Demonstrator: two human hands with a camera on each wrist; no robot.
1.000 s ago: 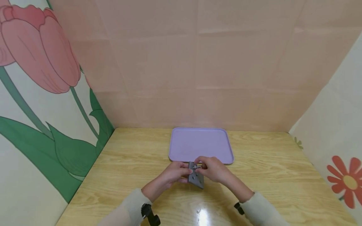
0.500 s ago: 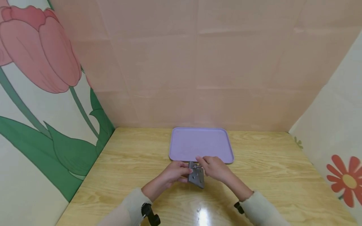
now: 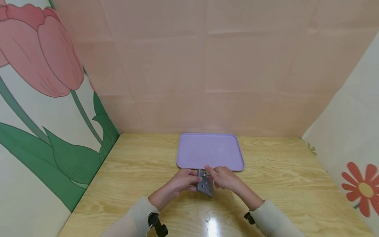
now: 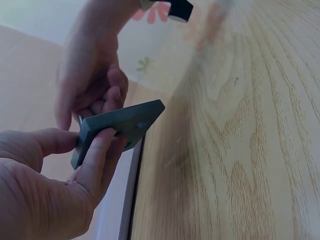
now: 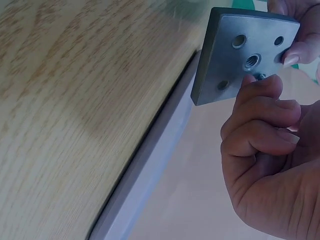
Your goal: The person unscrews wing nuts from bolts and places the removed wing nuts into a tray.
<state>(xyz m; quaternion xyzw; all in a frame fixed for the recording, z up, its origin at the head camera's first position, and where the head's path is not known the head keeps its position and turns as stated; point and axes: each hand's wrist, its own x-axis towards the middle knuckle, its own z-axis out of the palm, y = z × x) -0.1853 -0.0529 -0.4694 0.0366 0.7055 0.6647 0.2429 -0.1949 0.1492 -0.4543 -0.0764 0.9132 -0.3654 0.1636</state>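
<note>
My left hand (image 3: 184, 180) grips a grey metal plate (image 3: 205, 188) by its left edge, tilted above the table, with the thumb on the near face. Several holes go through the plate (image 5: 225, 62); in the right wrist view one shows a thread. A small silver bolt (image 3: 206, 175) stands out from the plate's upper part. At that bolt is my right hand (image 3: 225, 178), its fingers curled around it and the index finger lying over it. The right wrist view shows only the bolt's tip (image 5: 261, 76), and the right fingers (image 5: 260, 107) hide the rest.
A purple tray (image 3: 210, 151) lies on the wood-grain table (image 3: 142, 154) just beyond the hands. A pinkish-beige sheet (image 3: 204, 65) covers the back wall. Flower-printed panels (image 3: 74, 164) flank the table at the sides.
My right fingers shift around the bolt: the index finger straightens away, then lies lower over it. The left hand and plate keep their place.
</note>
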